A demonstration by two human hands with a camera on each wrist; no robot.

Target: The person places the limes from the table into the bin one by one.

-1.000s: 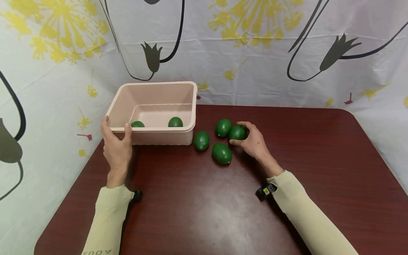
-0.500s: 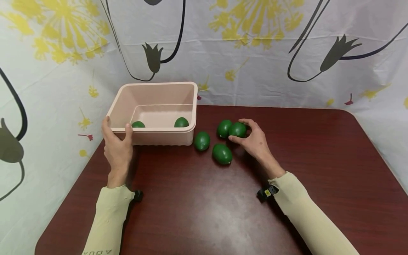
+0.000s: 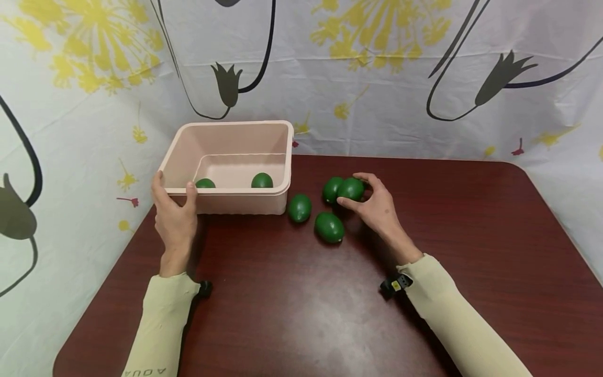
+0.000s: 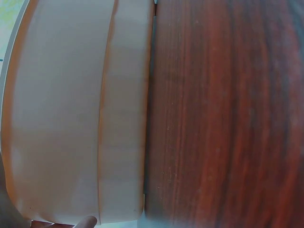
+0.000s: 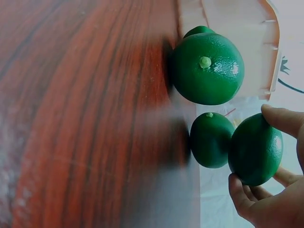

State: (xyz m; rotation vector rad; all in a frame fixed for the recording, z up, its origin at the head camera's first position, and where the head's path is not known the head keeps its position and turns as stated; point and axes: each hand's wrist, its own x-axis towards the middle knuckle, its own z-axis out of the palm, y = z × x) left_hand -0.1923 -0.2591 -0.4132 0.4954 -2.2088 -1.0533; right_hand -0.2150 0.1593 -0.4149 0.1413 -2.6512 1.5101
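Observation:
My left hand [image 3: 175,222] grips the near left corner of a pale pink plastic bin [image 3: 240,201], its thumb over the front rim. Inside the bin two green limes [image 3: 261,180] show above the front wall, partly hidden by it. Between the thumb and fingers of my right hand [image 3: 377,207] is a lime [image 5: 255,149], held above the table in the right wrist view. It overlaps another lime [image 3: 332,190] just to its left. Closer to me lies a lime [image 3: 329,227], and one more lime [image 3: 299,208] sits beside the bin's right end.
The dark red-brown wooden table [image 3: 292,303] has a rounded far right corner. Behind it and at the left hangs a white sheet [image 3: 377,115] with yellow and grey flower prints. The bin stands near the table's far left edge.
My right hand has raised its lime slightly off the table. One lime in the bin rolled right, then back left. My left hand stays on the bin.

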